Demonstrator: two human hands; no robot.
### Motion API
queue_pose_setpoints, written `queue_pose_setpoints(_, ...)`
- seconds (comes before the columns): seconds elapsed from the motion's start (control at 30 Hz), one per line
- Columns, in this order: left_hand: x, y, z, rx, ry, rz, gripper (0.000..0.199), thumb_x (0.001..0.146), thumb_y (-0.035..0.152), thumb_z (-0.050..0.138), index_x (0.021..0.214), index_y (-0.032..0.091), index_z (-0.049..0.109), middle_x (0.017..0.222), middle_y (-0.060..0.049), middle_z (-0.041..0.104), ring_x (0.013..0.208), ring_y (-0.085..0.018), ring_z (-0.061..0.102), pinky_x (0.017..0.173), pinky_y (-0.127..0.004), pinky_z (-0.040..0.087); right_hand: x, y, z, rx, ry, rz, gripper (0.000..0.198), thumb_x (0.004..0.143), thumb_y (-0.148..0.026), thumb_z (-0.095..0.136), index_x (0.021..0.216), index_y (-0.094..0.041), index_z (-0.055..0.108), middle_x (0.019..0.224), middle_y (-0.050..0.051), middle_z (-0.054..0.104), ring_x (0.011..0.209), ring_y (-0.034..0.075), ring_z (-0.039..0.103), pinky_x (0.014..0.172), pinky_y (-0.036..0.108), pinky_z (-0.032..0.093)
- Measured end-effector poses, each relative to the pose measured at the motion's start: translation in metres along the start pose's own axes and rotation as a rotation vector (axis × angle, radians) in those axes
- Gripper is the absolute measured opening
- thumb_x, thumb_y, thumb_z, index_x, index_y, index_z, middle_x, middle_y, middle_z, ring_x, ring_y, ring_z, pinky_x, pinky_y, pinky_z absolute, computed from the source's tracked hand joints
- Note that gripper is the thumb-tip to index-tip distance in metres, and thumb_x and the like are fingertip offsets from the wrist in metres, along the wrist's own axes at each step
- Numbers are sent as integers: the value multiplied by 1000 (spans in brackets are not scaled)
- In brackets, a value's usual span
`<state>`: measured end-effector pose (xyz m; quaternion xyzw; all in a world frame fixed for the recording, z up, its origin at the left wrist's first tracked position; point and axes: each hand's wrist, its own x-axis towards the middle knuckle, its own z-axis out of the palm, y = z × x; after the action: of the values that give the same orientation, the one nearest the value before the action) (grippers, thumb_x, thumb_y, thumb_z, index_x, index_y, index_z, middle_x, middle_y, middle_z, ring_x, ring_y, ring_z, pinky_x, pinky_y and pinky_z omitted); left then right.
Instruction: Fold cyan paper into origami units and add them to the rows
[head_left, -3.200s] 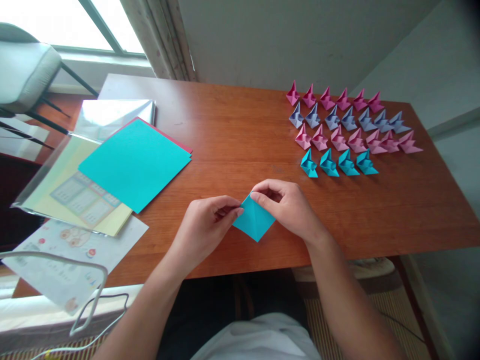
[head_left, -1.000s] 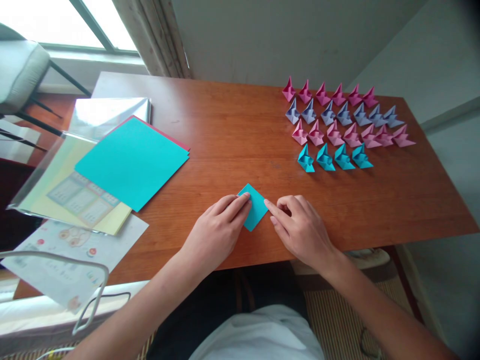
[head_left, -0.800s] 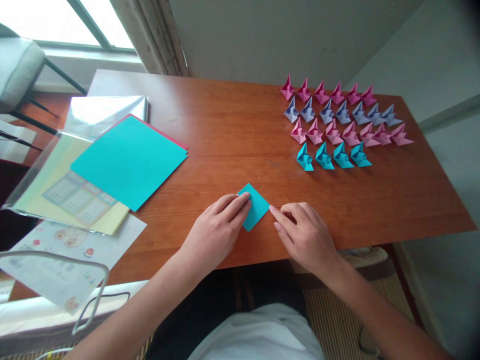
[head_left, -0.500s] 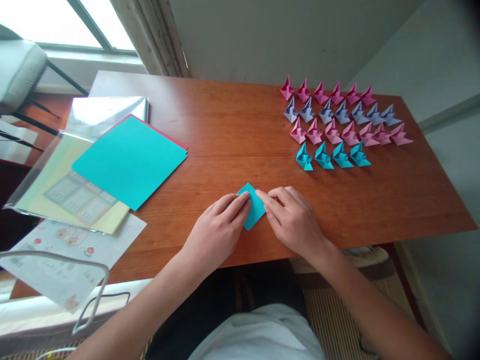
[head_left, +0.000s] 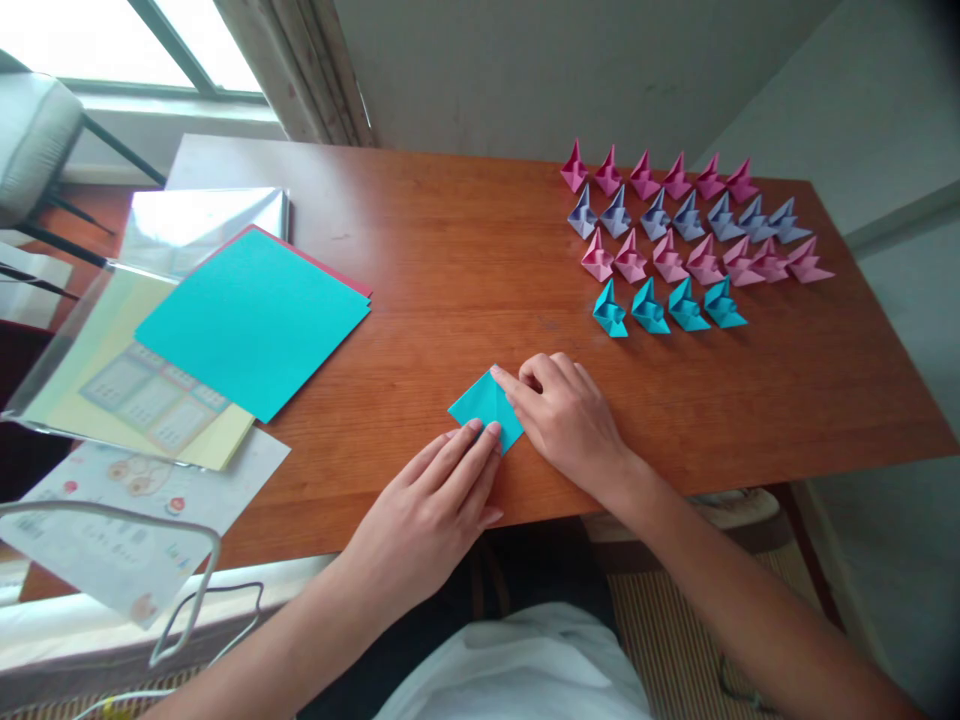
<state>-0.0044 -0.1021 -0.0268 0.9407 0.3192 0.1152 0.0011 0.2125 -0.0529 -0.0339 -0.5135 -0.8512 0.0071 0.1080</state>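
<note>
A small folded square of turquoise origami paper [head_left: 484, 400] lies turned cornerwise on the table near its front edge. My left hand [head_left: 439, 490] rests on its lower part, fingers stretched out and flat, pressing it down. My right hand [head_left: 566, 415] is at the upper right edge, the index fingertip on the top corner and the other fingers curled in; its thumb is hidden. A faint crease runs down the paper. To the upper right stands a row of folded turquoise paper pieces [head_left: 649, 306] with pointed tips.
Behind that row are rows of pink pieces [head_left: 670, 258], lilac pieces [head_left: 655, 215] and magenta pieces [head_left: 643, 177]. Large turquoise sheets [head_left: 255, 320] lie on the left, over a clear sleeve with yellow paper [head_left: 225, 440]. A printed white sheet [head_left: 225, 490] overhangs the table's [head_left: 420, 240] front edge.
My left hand has slid down toward the paper's lower corner, uncovering its left corner. My right index finger has moved up and left to the top corner.
</note>
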Motion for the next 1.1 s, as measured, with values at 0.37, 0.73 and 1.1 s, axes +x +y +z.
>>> queue_pose_setpoints(0.37, -5, 2, -4, -130, -35, -48, 45, 102, 42, 53, 137, 16, 64, 149, -3, 60, 137, -33, 53, 122, -51, 33, 0, 0, 0, 7, 7, -8, 34, 104, -22, 50, 134, -24, 66, 95, 7, 63, 88, 23, 48, 77, 36, 37)
queue_pose_setpoints(0.73, 26, -9, 2, -110, -62, -102, 54, 101, 50, 50, 138, 14, 62, 153, -14, 54, 142, -38, 48, 118, -55, 39, -1, 2, 1, 22, 2, -13, 36, 105, -23, 47, 136, -25, 64, 95, 7, 63, 88, 22, 48, 76, 35, 38)
queue_pose_setpoints(1.1, 24, -26, -2, -131, 12, -32, 34, 102, 28, 51, 128, 14, 68, 137, -10, 68, 127, -31, 62, 104, -47, 53, -2, 19, -6, 333, -49, -55, 40, 103, -31, 52, 142, -23, 58, 107, 10, 65, 97, 24, 56, 88, 41, 50)
